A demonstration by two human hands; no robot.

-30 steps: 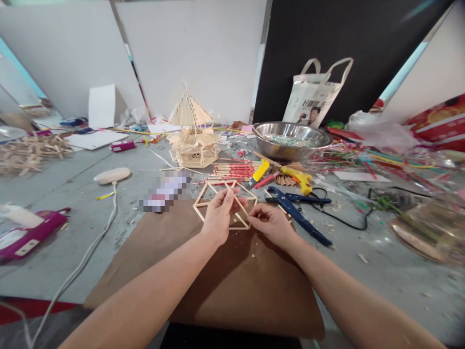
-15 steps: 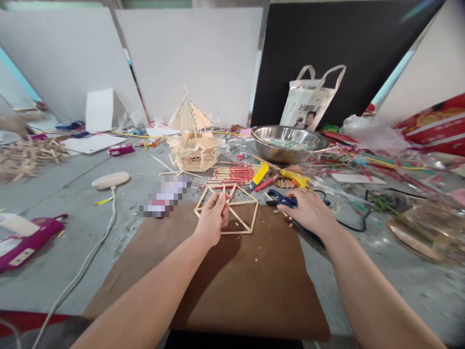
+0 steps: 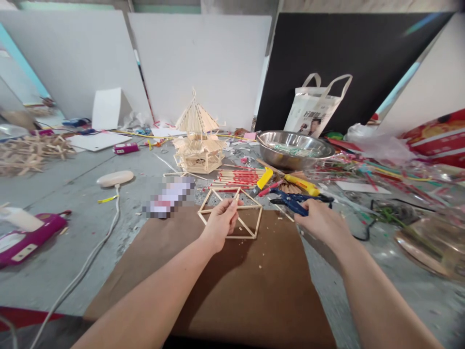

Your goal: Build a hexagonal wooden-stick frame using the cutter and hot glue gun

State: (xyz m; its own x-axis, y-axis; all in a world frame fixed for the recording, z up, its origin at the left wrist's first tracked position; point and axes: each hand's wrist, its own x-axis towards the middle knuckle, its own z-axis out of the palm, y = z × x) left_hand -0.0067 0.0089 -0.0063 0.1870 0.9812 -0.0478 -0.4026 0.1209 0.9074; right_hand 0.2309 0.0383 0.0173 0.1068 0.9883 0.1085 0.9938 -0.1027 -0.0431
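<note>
Near the middle of the frame, the left hand (image 3: 220, 225) pinches a short stick (image 3: 237, 194) between thumb and fingers, right over a wooden frame (image 3: 245, 227) — whether the two are joined, I cannot tell. The frame, braced with diagonals, is at the upper end of a brown sheet (image 3: 254, 300) on the gray desk (image 3: 83, 194). Right of center, the right hand (image 3: 323, 220) grasps the handles of a blue cutter (image 3: 289, 199), whose nose points left toward the frame. Just above lie a yellow knife (image 3: 264, 179), a glue gun (image 3: 303, 185) and red-marked sticks (image 3: 240, 178). A stick pavilion (image 3: 199, 145) stands upright at upper center — a metal bowl (image 3: 269, 151) sits to its right, in front of a white bag (image 3: 307, 109).
</note>
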